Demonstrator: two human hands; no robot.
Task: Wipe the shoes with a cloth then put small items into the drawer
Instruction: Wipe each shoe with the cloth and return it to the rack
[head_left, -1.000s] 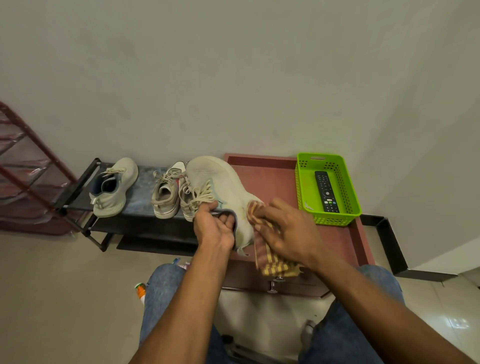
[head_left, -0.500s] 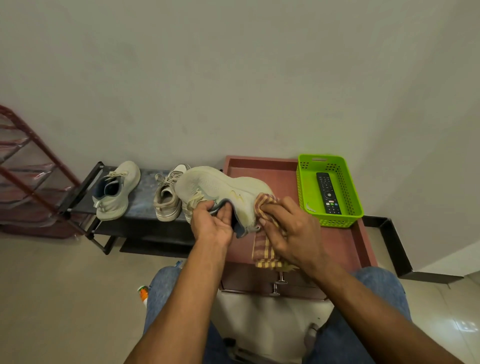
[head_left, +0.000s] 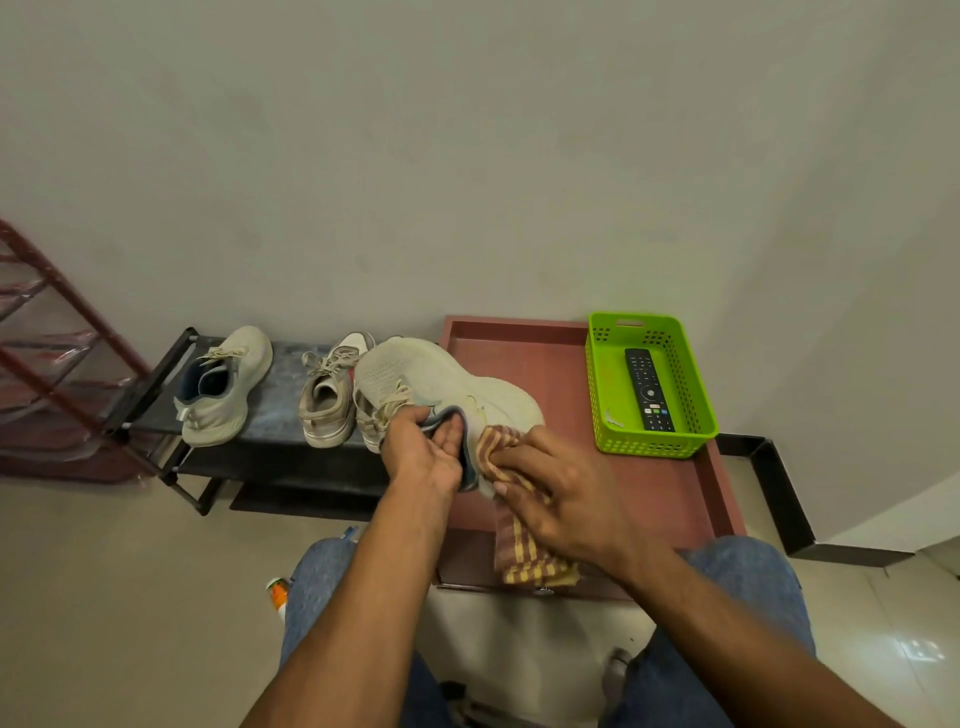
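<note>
Presently, step in hand: wiping the pale shoe (head_left: 447, 384); small items not yet put away.
Left hand: the left hand (head_left: 423, 452) grasps the shoe at its collar, fingers curled over the dark lining, holding it raised over the near left part of the red-brown cabinet top (head_left: 566, 364).
Right hand: the right hand (head_left: 563, 499) presses the striped cloth (head_left: 514, 530) against the shoe's heel side, fingers clasped over the fabric; the loose end hangs over the cabinet's front edge.
Method advised: keep the collar hold firm so the shoe does not twist; wipe in short strokes; bunch the hanging cloth.
Other shoes: one sneaker (head_left: 223, 387) and a worn pair (head_left: 330, 400) sit on the black rack (head_left: 280, 457), seemingly awaiting wiping.
Small items: remote (head_left: 648, 389) lies in the green basket (head_left: 602, 415) at the cabinet's far right.
Risk: trailing cloth may snag the drawer handle, partly hidden.
</note>
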